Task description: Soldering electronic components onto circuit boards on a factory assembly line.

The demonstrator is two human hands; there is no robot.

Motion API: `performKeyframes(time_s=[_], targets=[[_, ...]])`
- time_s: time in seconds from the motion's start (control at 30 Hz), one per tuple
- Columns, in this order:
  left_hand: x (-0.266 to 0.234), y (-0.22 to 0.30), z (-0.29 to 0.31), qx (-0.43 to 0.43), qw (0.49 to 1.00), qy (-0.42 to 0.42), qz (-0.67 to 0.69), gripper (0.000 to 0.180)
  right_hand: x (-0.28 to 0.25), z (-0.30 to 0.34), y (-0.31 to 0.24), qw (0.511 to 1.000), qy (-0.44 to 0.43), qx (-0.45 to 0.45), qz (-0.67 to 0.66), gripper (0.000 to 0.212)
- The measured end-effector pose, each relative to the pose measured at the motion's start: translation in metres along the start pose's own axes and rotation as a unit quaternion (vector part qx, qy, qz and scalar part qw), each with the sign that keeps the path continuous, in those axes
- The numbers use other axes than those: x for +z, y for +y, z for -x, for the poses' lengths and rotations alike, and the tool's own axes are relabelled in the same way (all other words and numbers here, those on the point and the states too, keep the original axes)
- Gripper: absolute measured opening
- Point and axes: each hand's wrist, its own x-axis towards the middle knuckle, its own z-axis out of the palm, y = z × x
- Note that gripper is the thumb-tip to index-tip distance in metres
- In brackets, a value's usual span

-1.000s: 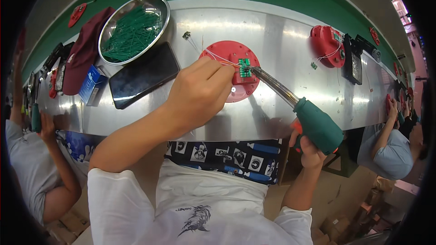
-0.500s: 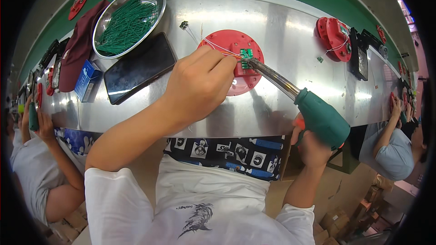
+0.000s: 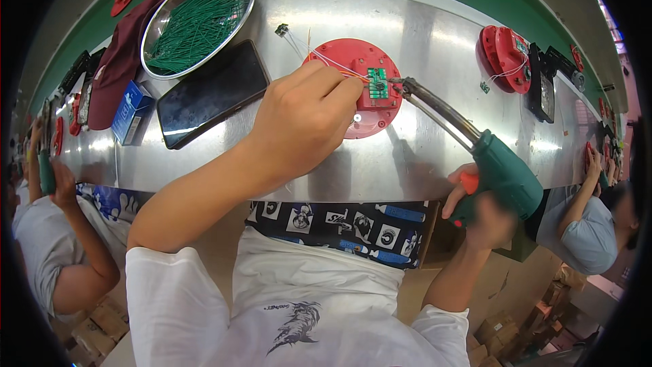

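My left hand (image 3: 302,112) is closed in a pinch on thin orange and white wires (image 3: 334,64) at a small green circuit board (image 3: 377,84). The board sits on a round red plastic base (image 3: 370,122) lying on the metal table. In my right hand (image 3: 485,221) is a green soldering gun (image 3: 509,173) with a red trigger. Its long metal barrel points up and left, and the dark tip is at the board's right edge; whether it touches is hard to tell. A small dark part (image 3: 282,29) lies at the far end of the white wires.
At the far left stands a metal bowl (image 3: 250,10) of green wires, with a black phone (image 3: 210,98), a blue box (image 3: 132,112) and a maroon cap (image 3: 122,75) around it. More red bases (image 3: 502,58) lie at the right. Co-workers sit on both sides.
The soldering gun has drawn back to the right, its tip shifting from the middle of the board toward its right edge. My left hand keeps its pinch, almost in the same place.
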Motion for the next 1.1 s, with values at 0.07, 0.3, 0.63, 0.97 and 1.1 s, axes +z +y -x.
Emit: performKeyframes(time_s=[0.07,0.3,0.63,0.97,1.1], targets=[[0.0,0.0,-0.001,0.0,1.0,-0.003,0.004,0.017,0.001,0.002,0.004,0.999,0.002,-0.005,0.043,0.054],[-0.001,-0.001,0.001,-0.001,1.0,-0.003,-0.002,0.018,0.003,0.003,0.006,0.996,-0.018,-0.007,0.09,0.055],[0.0,-0.002,0.001,0.0,1.0,0.009,0.001,0.018,0.001,-0.002,0.0,0.996,-0.008,0.048,0.076,0.05],[-0.001,0.0,0.001,-0.002,1.0,0.003,0.0,0.018,-0.011,-0.007,0.001,0.995,0.078,-0.038,0.049,0.061],[-0.001,0.0,0.001,-0.002,1.0,0.0,0.006,0.018,-0.016,-0.02,-0.003,0.989,0.099,-0.069,0.089,0.058]])
